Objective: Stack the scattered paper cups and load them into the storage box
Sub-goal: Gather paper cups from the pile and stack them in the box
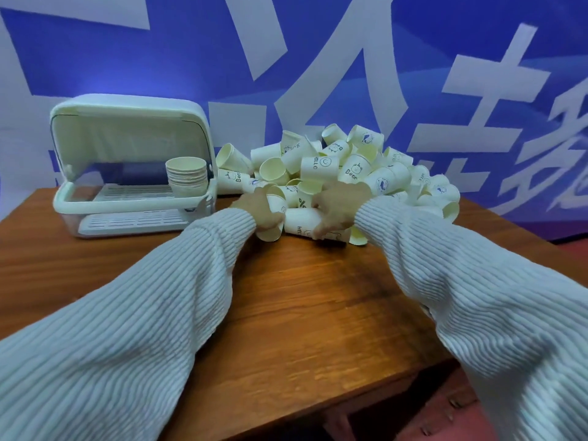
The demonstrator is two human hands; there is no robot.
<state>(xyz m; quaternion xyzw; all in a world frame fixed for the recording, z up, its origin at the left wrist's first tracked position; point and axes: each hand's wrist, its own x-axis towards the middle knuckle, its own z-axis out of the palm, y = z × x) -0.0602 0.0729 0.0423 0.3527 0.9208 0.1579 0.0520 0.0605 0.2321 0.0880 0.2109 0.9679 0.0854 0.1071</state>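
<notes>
Both hands' grip on white printed cup (300, 219)

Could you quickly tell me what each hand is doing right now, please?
Left hand: fingers curled round a paper cup at the pile's near edge.
Right hand: grips a lying cup marked HELLO.

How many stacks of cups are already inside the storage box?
1: a single nested stack of cups stands upright on the upper rack at the right end of the storage box, under its raised lid. Nothing else shows inside.
</notes>
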